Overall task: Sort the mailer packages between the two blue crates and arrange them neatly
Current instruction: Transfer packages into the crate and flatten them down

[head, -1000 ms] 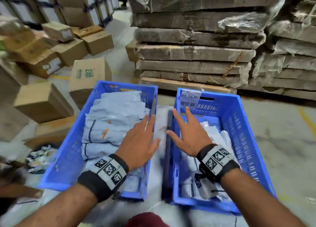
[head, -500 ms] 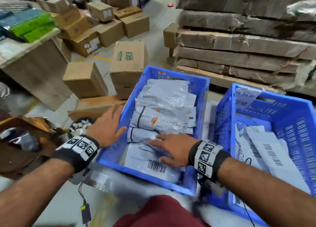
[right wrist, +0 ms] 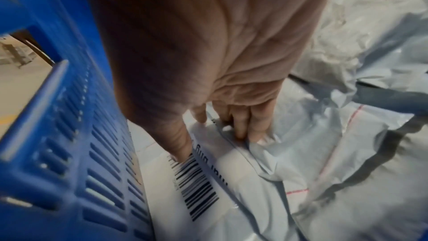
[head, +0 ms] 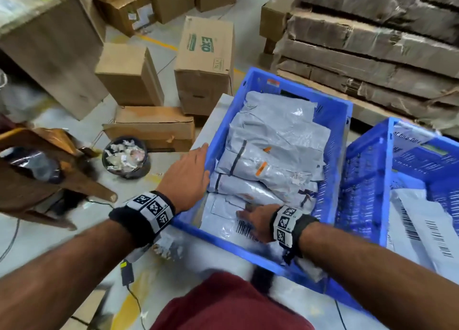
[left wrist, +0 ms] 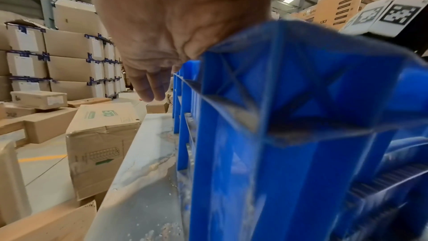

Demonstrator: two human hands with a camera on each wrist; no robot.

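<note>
Two blue crates stand side by side on a pale table. The left crate [head: 298, 86] holds several overlapping grey mailers [head: 273, 140]. The right crate [head: 367, 180] holds white mailers with barcodes [head: 422, 230]. My left hand [head: 191, 170] rests on the left crate's left rim [left wrist: 277, 135], and the left hand's fingers [left wrist: 150, 89] hang straight along its outside. My right hand [head: 255, 217] lies inside the left crate. It presses on the nearest mailer with a barcode label [head: 223, 220]. The right hand [right wrist: 215, 144] has its thumb on the barcode and its fingertips at a fold edge.
Cardboard boxes [head: 206, 63] stand on the floor left of the table edge [head: 211, 120], with a black bin of scraps [head: 125, 157] and a tipped wooden stool [head: 49, 170]. Flattened cardboard stacks [head: 372, 43] rise behind the crates. A cable with an adapter [head: 128, 275] hangs near my left forearm.
Both hands left the gap between the crates and went to the left crate. The left hand has come onto the crate's left rim, and the right hand stays pressed on the barcode mailer.
</note>
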